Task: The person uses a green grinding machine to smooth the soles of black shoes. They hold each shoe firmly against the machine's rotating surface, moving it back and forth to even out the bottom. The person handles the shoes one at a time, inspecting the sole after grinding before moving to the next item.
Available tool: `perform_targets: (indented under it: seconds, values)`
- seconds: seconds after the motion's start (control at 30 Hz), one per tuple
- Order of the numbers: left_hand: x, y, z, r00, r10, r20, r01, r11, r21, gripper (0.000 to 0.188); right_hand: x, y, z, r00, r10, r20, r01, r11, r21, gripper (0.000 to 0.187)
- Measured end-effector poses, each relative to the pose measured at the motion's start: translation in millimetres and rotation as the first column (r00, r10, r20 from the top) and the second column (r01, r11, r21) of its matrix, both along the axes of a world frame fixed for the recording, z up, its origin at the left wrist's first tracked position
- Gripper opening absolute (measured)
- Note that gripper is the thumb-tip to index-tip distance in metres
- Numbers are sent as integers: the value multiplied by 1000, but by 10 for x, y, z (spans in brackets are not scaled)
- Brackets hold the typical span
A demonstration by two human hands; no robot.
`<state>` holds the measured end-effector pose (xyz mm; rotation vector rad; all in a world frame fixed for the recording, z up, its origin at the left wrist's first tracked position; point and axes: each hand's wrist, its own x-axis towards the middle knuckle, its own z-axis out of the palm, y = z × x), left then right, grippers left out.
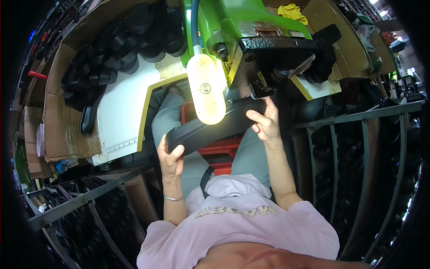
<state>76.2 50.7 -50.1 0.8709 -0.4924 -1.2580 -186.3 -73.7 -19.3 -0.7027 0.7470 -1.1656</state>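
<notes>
A long black shoe sole [199, 134] is held up sideways in front of my lap, between both hands. My left hand [171, 160] grips its left end, thumb on the near face and fingers behind. My right hand [264, 120] pinches the right end, which sits just under the black metal head [251, 67] of a green machine [242, 15]. Whether the sole touches that head, I cannot tell. A glowing oval lamp [206, 89] hangs over the sole and hides part of its upper edge.
On the left, a cardboard box [58, 125] and white table [121, 112] hold piled black soles [112, 49]. More black pieces [327, 54] lie right of the machine, before another box [345, 42]. Metal racks [85, 201] flank me. A yellow cloth [293, 13] lies at the back.
</notes>
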Motion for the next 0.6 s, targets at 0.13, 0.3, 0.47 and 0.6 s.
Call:
perform_targets:
  seconds: [0.13, 0.3, 0.47, 0.6]
  values:
    - [166, -23, 67, 921, -78, 383, 54, 996, 73, 35, 92, 8, 31, 997, 58, -47, -63, 992, -113, 37]
    - [-245, -491, 578, 385, -22, 923, 82, 997, -11, 36, -179, -52, -12, 999, -42, -8, 40, 982, -183, 31]
    - [-438, -780, 862, 359, -29, 933, 190, 981, -43, 38, -392, -135, 62, 988, -148, -42, 141, 979, -145, 28]
    - [-88, -749, 613, 339, -213, 916, 272, 955, 121, 36, -228, -55, 63, 992, -71, -101, 60, 993, -105, 26]
